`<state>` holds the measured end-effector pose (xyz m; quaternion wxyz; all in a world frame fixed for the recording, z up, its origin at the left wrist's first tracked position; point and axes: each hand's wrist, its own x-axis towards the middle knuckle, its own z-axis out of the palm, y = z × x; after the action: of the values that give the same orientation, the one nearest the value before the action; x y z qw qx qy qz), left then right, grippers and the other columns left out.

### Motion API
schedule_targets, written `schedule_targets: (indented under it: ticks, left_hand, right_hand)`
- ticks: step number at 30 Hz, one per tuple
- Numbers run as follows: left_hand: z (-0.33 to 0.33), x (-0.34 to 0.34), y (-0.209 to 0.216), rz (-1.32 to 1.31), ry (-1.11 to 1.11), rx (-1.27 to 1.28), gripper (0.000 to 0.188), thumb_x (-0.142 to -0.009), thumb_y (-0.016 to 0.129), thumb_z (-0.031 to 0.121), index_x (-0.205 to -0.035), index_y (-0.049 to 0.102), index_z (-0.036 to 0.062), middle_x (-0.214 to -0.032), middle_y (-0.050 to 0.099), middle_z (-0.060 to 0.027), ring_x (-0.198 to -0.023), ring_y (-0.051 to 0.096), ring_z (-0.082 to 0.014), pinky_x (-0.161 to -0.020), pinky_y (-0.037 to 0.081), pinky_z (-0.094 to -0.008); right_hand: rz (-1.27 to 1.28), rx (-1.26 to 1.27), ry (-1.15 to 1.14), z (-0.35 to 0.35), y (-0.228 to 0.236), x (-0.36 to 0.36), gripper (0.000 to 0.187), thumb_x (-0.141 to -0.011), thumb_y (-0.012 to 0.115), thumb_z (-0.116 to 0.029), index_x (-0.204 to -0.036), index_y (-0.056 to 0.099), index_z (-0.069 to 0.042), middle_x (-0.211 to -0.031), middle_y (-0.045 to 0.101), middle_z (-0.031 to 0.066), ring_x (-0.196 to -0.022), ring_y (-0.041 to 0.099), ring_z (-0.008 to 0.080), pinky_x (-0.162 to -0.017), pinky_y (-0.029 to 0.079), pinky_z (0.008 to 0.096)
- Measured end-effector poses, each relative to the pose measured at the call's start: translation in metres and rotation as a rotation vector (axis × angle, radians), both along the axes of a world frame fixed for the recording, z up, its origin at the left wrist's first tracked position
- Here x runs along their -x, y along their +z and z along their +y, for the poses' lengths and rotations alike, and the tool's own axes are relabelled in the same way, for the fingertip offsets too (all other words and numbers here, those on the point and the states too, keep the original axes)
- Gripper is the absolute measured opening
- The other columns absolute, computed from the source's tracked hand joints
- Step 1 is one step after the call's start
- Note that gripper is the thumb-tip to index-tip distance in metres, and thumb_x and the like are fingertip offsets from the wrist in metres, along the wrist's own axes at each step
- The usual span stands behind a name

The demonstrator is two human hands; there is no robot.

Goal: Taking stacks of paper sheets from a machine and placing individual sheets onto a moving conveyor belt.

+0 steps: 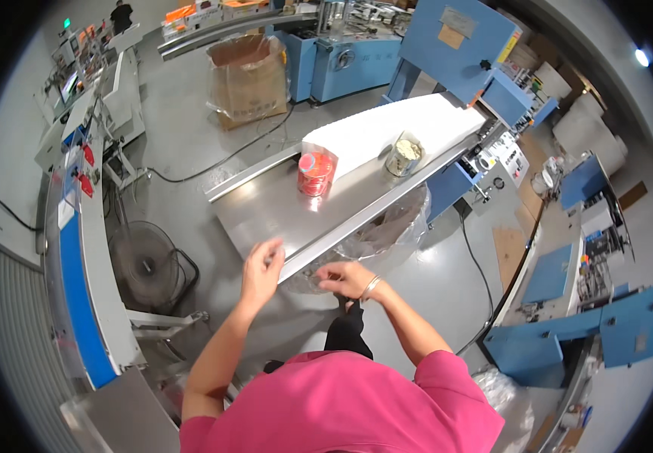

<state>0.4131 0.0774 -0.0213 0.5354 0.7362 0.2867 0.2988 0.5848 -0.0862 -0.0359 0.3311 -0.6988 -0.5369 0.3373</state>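
My left hand (263, 268) is above the near left edge of a metal table (254, 215), fingers loosely bent and apart, holding nothing that I can see. My right hand (347, 279), with a bracelet at the wrist, hovers just off the table's near edge. Its fingers are curled with a gap to the thumb, and nothing shows in them. On the table stand a red see-through tub (316, 175) and, farther right, a round container (403, 160) with pale pieces inside. Behind them lies a long white row of thin, closely packed sheets (372, 128).
A blue machine (447, 45) rises at the table's far end. A plastic-lined cardboard box (247, 79) stands beyond the table. At left are a floor fan (149, 260) and a blue conveyor belt (81, 294). Clear plastic bags (390, 226) hang beside the table. Cables cross the floor.
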Motion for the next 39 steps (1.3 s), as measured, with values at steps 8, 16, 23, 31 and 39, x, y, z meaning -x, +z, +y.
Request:
schedule_targets:
  ticks: [8,16,23,31,39]
  left_hand:
    - [0.067,-0.209,-0.019,0.027,0.354,-0.541,0.034,-0.09,0.053,0.023,-0.114,0.058,-0.0004,-0.114,0.057,-0.0208,-0.105,0.055,-0.0385,-0.091,0.044,-0.0422]
    - [0.142,-0.268,-0.023,0.719,0.099,-0.127,0.031,-0.083,0.052,0.025,-0.102,0.066,0.0051,-0.102,0.066,-0.02,-0.099,0.061,-0.0384,-0.083,0.047,-0.0418]
    - [0.133,-0.268,-0.01,0.727,-0.053,0.516,0.039,-0.093,0.042,0.03,-0.126,0.047,0.0106,-0.085,0.065,-0.0054,-0.072,0.063,-0.0131,-0.061,0.049,-0.0306]
    - [0.102,-0.294,-0.046,-0.131,0.442,0.821,0.064,-0.095,0.04,0.055,-0.135,0.044,0.0051,-0.129,0.055,-0.0073,-0.114,0.056,-0.0242,-0.093,0.045,-0.0422]
    - [0.075,-0.32,-0.01,-0.026,0.344,0.692,0.076,-0.094,0.042,0.057,-0.147,0.02,0.0073,-0.147,0.032,-0.0097,-0.135,0.032,-0.0233,-0.109,0.026,-0.0357]
  right_hand:
    - [0.0,-0.018,0.207,-0.009,0.039,-0.188,0.041,-0.083,0.071,-0.02,-0.117,0.061,-0.002,-0.099,0.068,0.0088,-0.087,0.064,0.0154,-0.078,0.052,0.0297]
    - [0.497,0.196,0.273,-0.006,0.067,-0.305,0.033,-0.087,0.069,-0.02,-0.115,0.062,-0.004,-0.103,0.065,0.0029,-0.095,0.059,0.0113,-0.084,0.049,0.0266]
    - [0.525,0.176,0.308,0.003,0.088,-0.39,0.024,-0.088,0.066,-0.014,-0.11,0.065,-0.006,-0.096,0.065,-0.0015,-0.089,0.058,0.0073,-0.08,0.049,0.0236]
    - [-0.094,-0.215,-0.559,0.071,0.052,-0.528,0.021,-0.089,0.063,-0.019,-0.1,0.066,-0.001,-0.078,0.064,-0.0016,-0.068,0.055,0.0075,-0.064,0.046,0.0233]
    - [-0.5,-0.031,-0.718,0.143,0.047,-0.573,0.021,-0.081,0.063,-0.028,-0.091,0.072,-0.012,-0.089,0.07,0.01,-0.083,0.066,0.0282,-0.077,0.051,0.0359]
